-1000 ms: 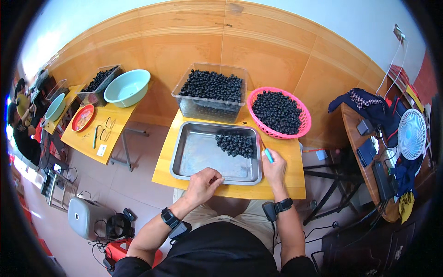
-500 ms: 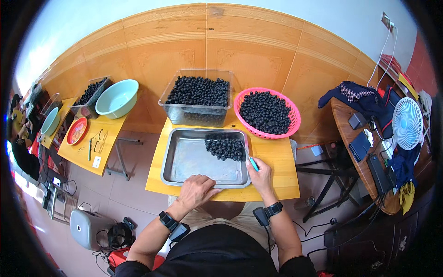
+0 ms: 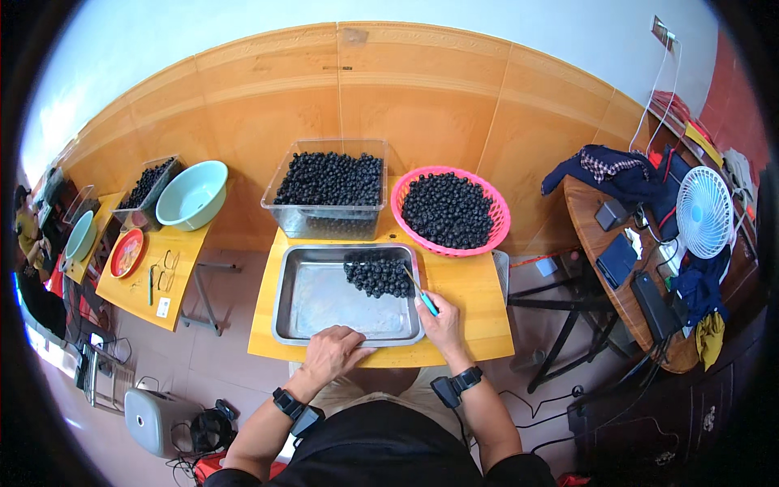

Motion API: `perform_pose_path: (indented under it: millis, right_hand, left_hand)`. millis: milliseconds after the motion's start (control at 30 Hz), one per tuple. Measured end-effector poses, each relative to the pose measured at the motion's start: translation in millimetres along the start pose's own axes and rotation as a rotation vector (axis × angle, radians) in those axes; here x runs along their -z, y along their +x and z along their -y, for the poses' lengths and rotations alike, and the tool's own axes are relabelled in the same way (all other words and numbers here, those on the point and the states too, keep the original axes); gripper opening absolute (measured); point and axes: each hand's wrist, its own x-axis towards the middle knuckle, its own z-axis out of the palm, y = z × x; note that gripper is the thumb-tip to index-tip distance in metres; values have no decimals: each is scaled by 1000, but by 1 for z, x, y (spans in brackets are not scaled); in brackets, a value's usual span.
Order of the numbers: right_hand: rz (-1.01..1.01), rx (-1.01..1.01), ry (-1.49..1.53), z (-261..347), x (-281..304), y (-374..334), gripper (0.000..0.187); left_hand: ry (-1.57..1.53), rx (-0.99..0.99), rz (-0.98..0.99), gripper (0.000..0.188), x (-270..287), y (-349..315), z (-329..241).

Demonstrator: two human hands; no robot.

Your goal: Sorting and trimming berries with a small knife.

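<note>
A shallow metal tray [image 3: 349, 321] lies on the yellow wooden table [image 3: 267, 342] in front of me. Dark round berries [image 3: 380, 278] are heaped in its far right part. My right hand [image 3: 441, 323] grips a slim tool [image 3: 428, 303] with a teal handle; its thin metal end reaches over the tray's right rim to the edge of the heap. Whether that end is a blade or a point is too small to tell. On the tray's near rim, my left hand [image 3: 333, 354] rests with its fingers curled over the edge and the thumb stretched to the right.
Behind the tray stand a clear plastic bin [image 3: 323, 221] and a pink basket [image 3: 503, 228], both full of berries. A left table holds a mint basin [image 3: 192, 195], a red plate [image 3: 128, 253] and glasses [image 3: 168, 270]. At right, a brown table bears a fan [image 3: 703, 213]. Cables trail over the floor.
The whole view has shifted a little, so the table sits lower and further left. Both hands keep their places at the tray, and the tool stays at the heap's right edge.
</note>
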Motion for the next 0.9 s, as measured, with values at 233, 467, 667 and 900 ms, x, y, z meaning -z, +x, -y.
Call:
perform_pose_path:
  millis: [233, 467, 667, 900]
  right_hand:
    - [32, -8, -15, 3, 2, 1, 29]
    - [14, -20, -23, -1, 1, 2, 27]
    - [22, -29, -49, 4, 1, 2, 27]
    - [12, -8, -57, 2, -1, 2, 28]
  left_hand:
    - [-16, 40, 35, 32, 5, 4, -2]
    - [-59, 57, 28, 27, 7, 8, -1]
    - [-72, 44, 23, 27, 6, 7, 4]
    - [-73, 36, 9, 26, 4, 5, 5]
